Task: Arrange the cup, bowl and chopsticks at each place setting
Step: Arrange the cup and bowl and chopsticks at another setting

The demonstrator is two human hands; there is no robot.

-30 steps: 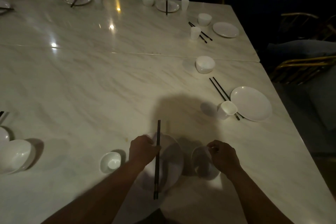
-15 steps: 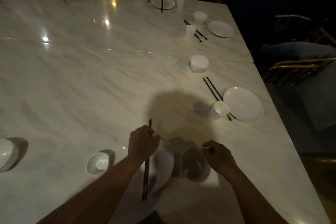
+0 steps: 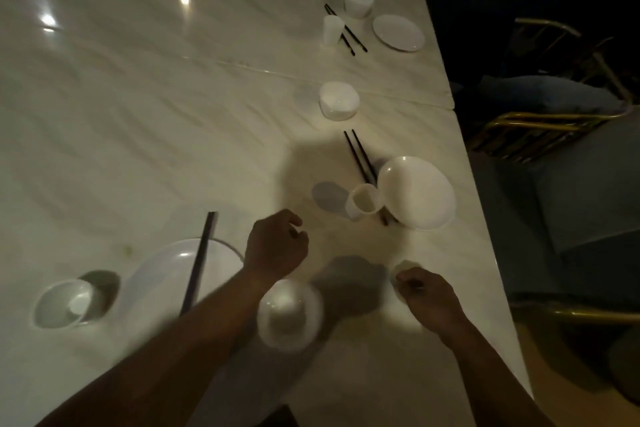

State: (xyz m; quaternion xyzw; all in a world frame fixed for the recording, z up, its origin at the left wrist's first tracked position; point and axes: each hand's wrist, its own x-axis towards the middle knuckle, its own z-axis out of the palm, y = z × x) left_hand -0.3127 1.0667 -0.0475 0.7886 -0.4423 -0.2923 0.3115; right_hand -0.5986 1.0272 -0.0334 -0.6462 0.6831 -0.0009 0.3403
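On the marble table [image 3: 145,121] a white plate [image 3: 162,274] lies near me with black chopsticks [image 3: 199,263] across it. A blurred white bowl [image 3: 289,314] sits between my forearms. A small white dish [image 3: 65,302] is left of the plate. My left hand [image 3: 277,246] hovers right of the plate, fingers loosely curled, holding nothing. My right hand [image 3: 426,291] is further right with its fingers pinched beside a small pale blurred spot [image 3: 407,266]. I cannot tell whether it holds anything.
To the right lies a setting with a plate [image 3: 415,191], a cup [image 3: 363,206], chopsticks [image 3: 360,158] and an upturned bowl [image 3: 339,100]. Further back are another plate [image 3: 398,32], cup [image 3: 332,29] and bowl [image 3: 358,2]. A gold-framed chair [image 3: 540,128] stands past the table's right edge.
My left hand let go of the chopsticks, which now rest across the plate, and moved right. My right hand left the bowl and shifted right. The view swung right.
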